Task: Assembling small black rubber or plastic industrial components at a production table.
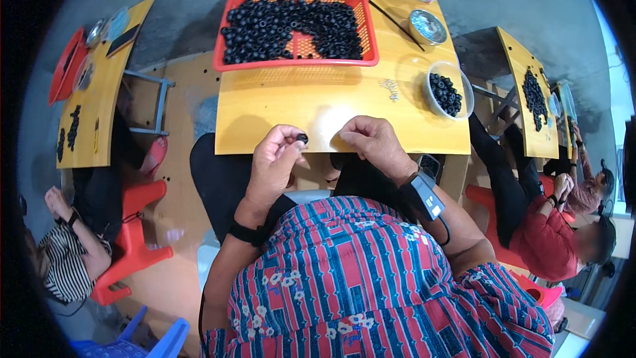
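Pinching a black bead (302, 138) just inside the near edge of the counter (298, 103), your left hand (271, 156) faces open surface up to the red basket (298, 63); your right hand (376, 142) curls, grip indeterminable.

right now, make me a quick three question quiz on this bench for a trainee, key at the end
1. Which of the wearer's hands pinches a small black piece?
2. True or false: the red basket sits to the left of the clear tub, as the wearer sees it.
3. The clear tub holds: (a) white thread, (b) black pieces, (c) folded cloth.

Key: 1. The left hand. 2. True. 3. b.
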The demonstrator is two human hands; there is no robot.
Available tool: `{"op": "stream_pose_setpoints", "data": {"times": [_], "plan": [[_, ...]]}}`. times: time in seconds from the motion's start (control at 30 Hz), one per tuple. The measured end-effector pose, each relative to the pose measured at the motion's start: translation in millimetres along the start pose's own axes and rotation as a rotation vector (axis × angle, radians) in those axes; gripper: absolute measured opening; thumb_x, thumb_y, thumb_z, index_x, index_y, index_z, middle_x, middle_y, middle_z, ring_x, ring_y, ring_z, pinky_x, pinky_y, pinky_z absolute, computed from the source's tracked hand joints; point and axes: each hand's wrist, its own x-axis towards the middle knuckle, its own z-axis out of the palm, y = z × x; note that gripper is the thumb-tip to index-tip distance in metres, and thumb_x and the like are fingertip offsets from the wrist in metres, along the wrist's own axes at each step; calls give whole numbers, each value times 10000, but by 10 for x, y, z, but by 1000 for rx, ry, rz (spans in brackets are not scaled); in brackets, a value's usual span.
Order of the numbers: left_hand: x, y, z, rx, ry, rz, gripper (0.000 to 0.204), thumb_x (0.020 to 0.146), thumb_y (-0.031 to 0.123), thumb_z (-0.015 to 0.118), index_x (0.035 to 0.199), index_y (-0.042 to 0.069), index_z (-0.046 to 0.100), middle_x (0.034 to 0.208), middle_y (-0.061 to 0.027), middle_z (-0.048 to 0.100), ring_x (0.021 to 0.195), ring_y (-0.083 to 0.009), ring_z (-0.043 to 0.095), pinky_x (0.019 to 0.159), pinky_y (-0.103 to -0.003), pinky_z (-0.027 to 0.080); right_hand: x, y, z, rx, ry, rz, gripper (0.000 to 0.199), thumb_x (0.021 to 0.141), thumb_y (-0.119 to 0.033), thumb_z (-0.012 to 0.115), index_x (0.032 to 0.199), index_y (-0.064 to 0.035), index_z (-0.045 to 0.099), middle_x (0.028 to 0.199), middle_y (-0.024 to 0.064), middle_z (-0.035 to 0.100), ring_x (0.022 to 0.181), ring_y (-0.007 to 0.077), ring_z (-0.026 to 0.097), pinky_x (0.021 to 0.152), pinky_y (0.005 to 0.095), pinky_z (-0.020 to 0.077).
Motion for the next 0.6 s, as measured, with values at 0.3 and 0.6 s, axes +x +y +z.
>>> {"op": "stream_pose_setpoints", "data": {"times": [0.3,0.6], "plan": [[68,-177,-92,60,34,-12,133,897,21,540,1029,4,541,906,-18,566,758,-42,539,689,-195,493,183,324,-647,-252,589,-234,317,783,-46,670,1095,-9,633,655,51,591,601,100,537,577,249,458],[74,-173,-84,56,48,-15,134,903,33,541,1032,-2,538,898,-27,565,754,-50,554,660,-185,501,360,115,-705,-697,474,-223,448,753,-129,676,1177,-17,586,777,188,649,696,309,637,663,375,502]]}}
